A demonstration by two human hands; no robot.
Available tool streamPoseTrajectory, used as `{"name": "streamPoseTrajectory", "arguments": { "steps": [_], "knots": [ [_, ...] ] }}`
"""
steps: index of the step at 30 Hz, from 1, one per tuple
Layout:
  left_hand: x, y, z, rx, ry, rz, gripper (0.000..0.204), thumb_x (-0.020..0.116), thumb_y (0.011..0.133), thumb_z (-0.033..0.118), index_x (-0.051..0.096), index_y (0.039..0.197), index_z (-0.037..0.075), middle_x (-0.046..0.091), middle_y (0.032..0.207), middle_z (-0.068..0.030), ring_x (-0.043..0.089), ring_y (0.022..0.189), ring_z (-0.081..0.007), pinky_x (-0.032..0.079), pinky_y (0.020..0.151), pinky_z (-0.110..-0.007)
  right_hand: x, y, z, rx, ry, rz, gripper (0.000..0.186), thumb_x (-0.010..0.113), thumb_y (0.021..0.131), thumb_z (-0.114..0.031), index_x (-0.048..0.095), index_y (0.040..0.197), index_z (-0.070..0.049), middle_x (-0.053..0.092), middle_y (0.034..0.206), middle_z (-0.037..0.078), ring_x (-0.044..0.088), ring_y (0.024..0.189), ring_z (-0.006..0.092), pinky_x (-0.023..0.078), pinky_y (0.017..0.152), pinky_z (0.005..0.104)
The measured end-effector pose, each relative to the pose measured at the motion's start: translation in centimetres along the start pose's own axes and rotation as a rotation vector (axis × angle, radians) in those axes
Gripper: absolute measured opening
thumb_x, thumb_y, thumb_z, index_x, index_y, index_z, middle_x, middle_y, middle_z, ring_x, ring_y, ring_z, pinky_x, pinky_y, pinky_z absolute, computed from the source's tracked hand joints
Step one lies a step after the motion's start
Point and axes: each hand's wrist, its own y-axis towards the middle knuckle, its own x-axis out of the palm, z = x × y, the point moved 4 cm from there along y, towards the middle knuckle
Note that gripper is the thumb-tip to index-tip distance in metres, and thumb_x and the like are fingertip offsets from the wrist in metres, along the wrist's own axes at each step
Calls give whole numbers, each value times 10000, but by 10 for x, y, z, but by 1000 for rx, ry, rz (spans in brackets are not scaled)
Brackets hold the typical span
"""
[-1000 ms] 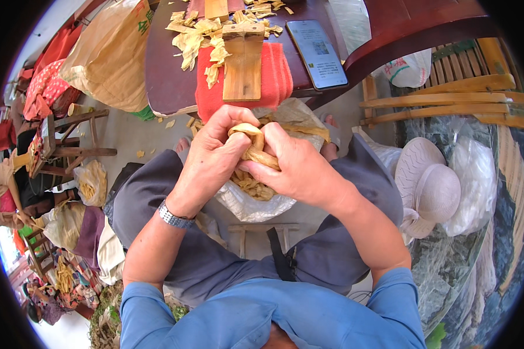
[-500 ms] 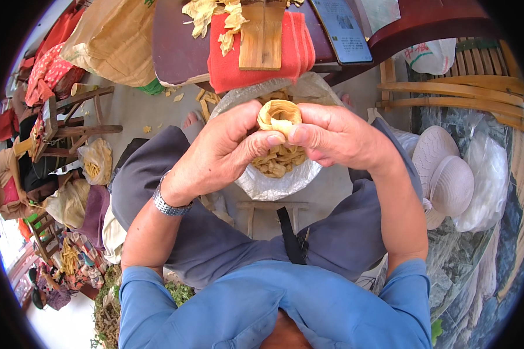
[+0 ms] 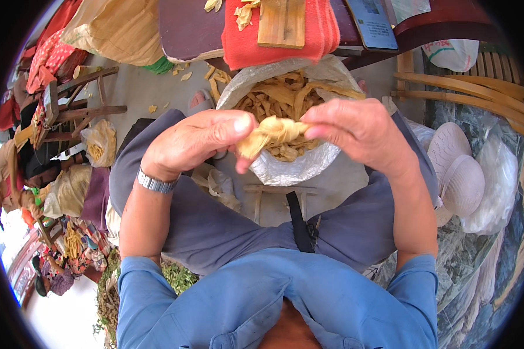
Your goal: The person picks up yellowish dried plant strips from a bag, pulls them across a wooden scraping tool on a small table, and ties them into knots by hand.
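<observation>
Between my two hands is a pale yellow, wrinkled bundle of soft strips [image 3: 276, 130], twisted into a knot at its middle. My left hand [image 3: 195, 138], with a metal-banded watch at the wrist, holds the flared left end between thumb and fingers. At the other end, my right hand [image 3: 358, 131] pinches the narrow tip with thumb and forefinger. Just beneath and beyond them stands a whitish sack [image 3: 300, 173], its mouth rolled open between my knees. Many similar yellow-brown strips [image 3: 273, 96] fill it.
Beyond the sack is a dark red table [image 3: 192, 29] with a red towel [image 3: 239, 49], a wooden block [image 3: 282, 23] and a phone [image 3: 371, 23]. A bamboo chair [image 3: 466, 87] and white hat [image 3: 463, 180] lie to the right. Wooden stools [image 3: 90, 110] stand left.
The bundle was a rounded coil with its hollow facing up; now it is stretched sideways and knotted. My hands have moved apart and tilted. The view has shifted slightly.
</observation>
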Motion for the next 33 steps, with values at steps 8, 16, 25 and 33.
{"name": "streamPoseTrajectory", "arguments": {
  "steps": [8,16,25,33],
  "knots": [
    [20,23,-14,-214,-95,-288,564,454,1047,471,608,1147,-63,653,868,-110,615,728,-155,501,697,-286,13,1,-24,-277,-351,-38,205,664,790,-134,654,993,-156,505,675,2,595,602,177,474,500,323],
    [22,19,-13,-326,286,-293,285,578,1034,313,622,989,35,525,745,13,436,708,-71,398,624,-260,15,-24,-25,-128,-237,-146,159,725,827,-156,608,919,-99,563,627,25,635,585,203,498,494,340],
    [12,16,19,-337,460,-96,312,555,1043,355,622,976,58,507,749,44,455,733,-54,403,646,-252,-3,-12,-27,-19,-318,-79,157,688,910,-208,582,899,-93,567,610,68,632,574,231,476,487,368],
    [-14,37,63,75,619,422,229,547,1050,276,612,1033,57,478,800,68,429,751,-36,374,644,-202,-33,44,-2,-185,-456,308,150,666,937,-203,696,1003,-72,669,810,103,673,722,284,545,606,380]
  ]
}}
